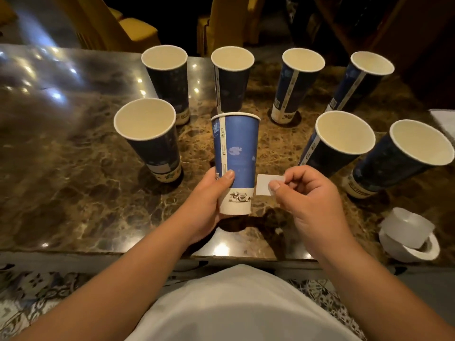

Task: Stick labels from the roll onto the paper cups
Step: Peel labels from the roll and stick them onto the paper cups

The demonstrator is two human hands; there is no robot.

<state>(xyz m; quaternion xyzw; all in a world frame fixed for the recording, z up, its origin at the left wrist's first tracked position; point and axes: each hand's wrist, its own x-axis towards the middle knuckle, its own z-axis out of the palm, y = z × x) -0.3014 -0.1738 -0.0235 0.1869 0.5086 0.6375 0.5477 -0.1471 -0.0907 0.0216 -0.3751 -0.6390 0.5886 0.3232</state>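
Observation:
My left hand (209, 200) grips a blue paper cup (237, 153) round its lower part and holds it upright above the marble table. A small white label (265, 184) is pinched between the thumb and fingers of my right hand (307, 198), just right of the cup's base and apart from it. The white label roll (408, 236) lies near the table's front right edge with loose backing curling over it. Several more blue cups stand open-mouthed in two rows, such as the near left one (150, 139) and the near right one (342, 141).
The brown marble table (73, 180) has its front edge close to my body. Yellow chairs (138, 30) stand behind it. A white cloth or paper (443, 121) shows at the right edge. Patterned floor lies below.

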